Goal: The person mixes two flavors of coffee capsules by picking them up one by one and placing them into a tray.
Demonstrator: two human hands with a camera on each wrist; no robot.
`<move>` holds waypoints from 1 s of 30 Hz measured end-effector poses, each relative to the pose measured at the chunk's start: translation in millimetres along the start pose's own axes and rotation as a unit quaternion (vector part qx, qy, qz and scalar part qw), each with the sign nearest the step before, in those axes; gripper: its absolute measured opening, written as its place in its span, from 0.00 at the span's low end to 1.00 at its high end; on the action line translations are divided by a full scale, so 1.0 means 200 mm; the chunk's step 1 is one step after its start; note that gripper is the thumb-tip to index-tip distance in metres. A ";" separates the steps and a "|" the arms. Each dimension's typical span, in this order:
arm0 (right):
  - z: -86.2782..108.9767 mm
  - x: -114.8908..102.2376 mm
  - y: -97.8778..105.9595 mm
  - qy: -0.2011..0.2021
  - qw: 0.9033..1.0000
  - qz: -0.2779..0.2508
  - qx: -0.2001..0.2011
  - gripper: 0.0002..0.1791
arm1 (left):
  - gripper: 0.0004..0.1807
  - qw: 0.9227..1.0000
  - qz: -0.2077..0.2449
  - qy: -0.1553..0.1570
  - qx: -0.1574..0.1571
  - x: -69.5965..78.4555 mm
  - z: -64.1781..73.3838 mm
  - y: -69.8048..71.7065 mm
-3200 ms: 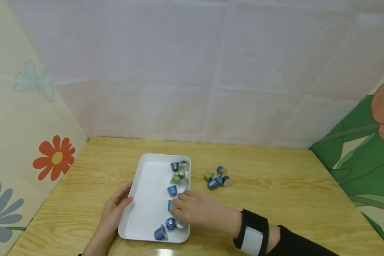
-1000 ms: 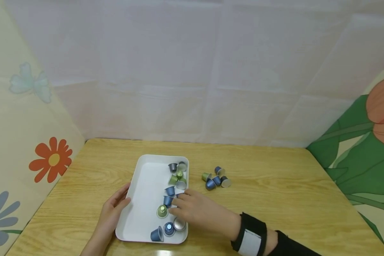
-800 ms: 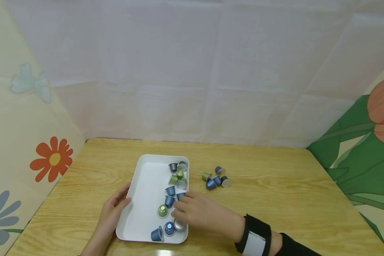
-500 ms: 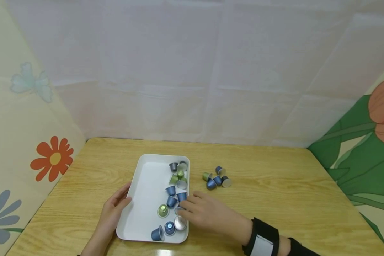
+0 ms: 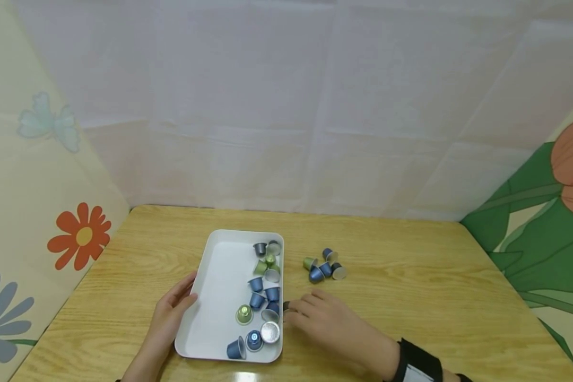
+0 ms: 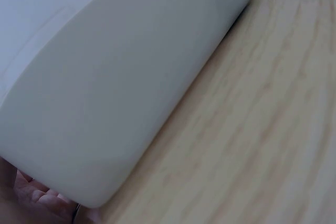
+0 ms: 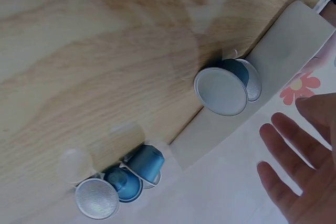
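Note:
My left hand point(image 5: 171, 309) holds the left side of a white rectangular tray point(image 5: 210, 313), thumb at the rim; in the left wrist view, fingers point(image 6: 44, 198) show at the tray's end. Coffee capsules line the tray's right half: a green capsule point(image 5: 244, 313) stands lid down, near a silver-lidded capsule point(image 5: 270, 332) and a blue capsule point(image 5: 236, 348). Just outside the right wall is my right hand point(image 5: 327, 321), beside a dark capsule point(image 5: 286, 306). In the right wrist view its fingers are loosely spread, apart from a pale-lidded capsule point(image 7: 221, 92) by the tray wall.
Right of the tray, a loose cluster of capsules lies on the wooden table point(image 5: 401, 276), among them a green capsule point(image 5: 309, 263) and a dark capsule point(image 5: 338, 271). A white cloth point(image 5: 286, 116) hangs behind; flower-printed panels point(image 5: 83, 236) flank the table.
My right hand has drawn back rightward from over the tray's capsules to outside its right wall, uncovering several capsules. Compared with the oldest frame, the green capsule now shows near the tray's middle. The left hand stays.

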State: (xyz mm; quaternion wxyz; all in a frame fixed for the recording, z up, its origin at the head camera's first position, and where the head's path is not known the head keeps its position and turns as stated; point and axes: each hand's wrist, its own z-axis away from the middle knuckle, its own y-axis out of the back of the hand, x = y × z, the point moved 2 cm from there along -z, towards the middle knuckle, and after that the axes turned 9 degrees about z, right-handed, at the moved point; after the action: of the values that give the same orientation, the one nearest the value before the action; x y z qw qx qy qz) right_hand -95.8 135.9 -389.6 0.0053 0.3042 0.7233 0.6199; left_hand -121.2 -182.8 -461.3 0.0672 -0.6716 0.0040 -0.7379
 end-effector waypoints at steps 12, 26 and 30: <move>0.07 0.02 -0.06 -0.039 0.998 -0.027 0.034 0.09 | 0.27 1.000 0.000 0.001 0.002 0.00 0.00 0.00; 0.08 0.03 -0.08 -0.033 0.999 -0.018 -0.005 0.11 | 0.27 1.000 0.002 0.004 0.002 0.00 0.00 0.00; 0.08 0.03 -0.09 -0.031 0.999 -0.018 -0.003 0.10 | 0.27 1.000 0.000 0.004 0.003 0.00 -0.01 0.00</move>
State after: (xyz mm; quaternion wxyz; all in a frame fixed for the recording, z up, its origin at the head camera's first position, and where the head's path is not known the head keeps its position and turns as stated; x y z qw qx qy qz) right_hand -102.4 151.4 -408.1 0.0396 0.3102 0.7261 0.6123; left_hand -122.4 -182.2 -462.3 0.0694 -0.6683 0.0019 -0.7406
